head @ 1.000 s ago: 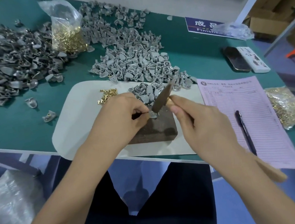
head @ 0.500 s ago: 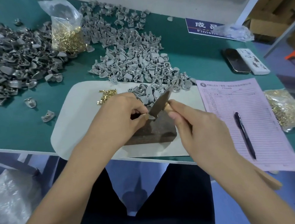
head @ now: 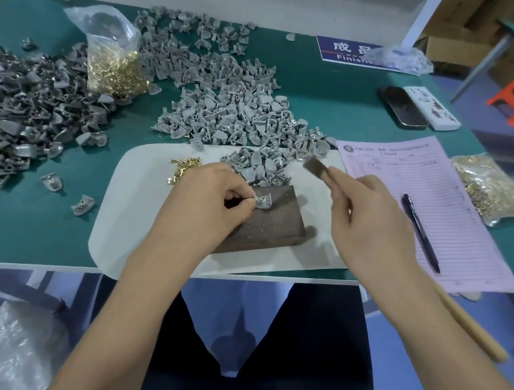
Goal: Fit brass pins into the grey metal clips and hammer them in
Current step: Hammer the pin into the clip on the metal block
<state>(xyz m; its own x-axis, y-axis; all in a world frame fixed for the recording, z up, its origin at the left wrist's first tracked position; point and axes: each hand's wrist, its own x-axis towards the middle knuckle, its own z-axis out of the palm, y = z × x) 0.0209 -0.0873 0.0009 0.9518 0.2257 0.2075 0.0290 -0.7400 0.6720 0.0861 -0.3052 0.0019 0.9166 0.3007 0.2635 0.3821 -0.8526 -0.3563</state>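
Hammer [head: 317, 168] lifted right of clip [head: 263, 201].

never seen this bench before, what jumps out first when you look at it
The two hands at the near edge draw the eye: the left hand pinches a grey clip with a brass pin on the dark block, while the right hand holds a hammer raised beside it. Behind them, heaps of grey clips spread over the green table, with a bag of brass pins standing among them.
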